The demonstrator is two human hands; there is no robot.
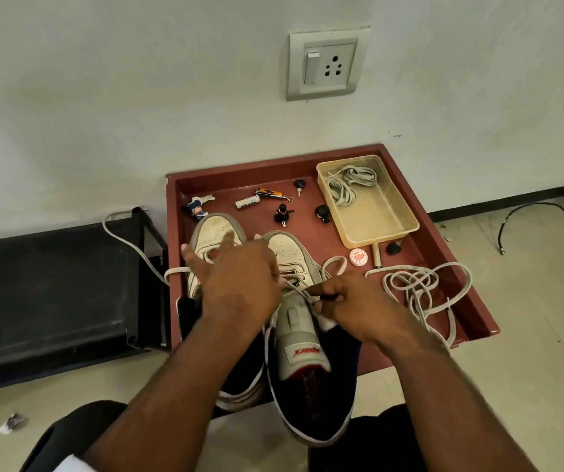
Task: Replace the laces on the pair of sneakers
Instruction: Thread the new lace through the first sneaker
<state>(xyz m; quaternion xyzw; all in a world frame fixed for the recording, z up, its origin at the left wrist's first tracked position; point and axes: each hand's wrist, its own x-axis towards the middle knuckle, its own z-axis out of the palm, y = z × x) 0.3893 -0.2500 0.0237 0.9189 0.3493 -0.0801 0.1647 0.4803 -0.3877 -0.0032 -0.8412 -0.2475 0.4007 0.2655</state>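
On the red tray (437, 212), two sneakers (290, 253) sit at seven o'clock, left hand (239, 277) spread loose above them gripping nothing, right hand (352, 301) pinching the lace (299, 290), spare lace (416, 284) at four o'clock.

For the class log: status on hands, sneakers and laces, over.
Right hand pinching lace at right sneaker. Left hand open over left sneaker. Loose lace piled on tray. Nothing blocking.
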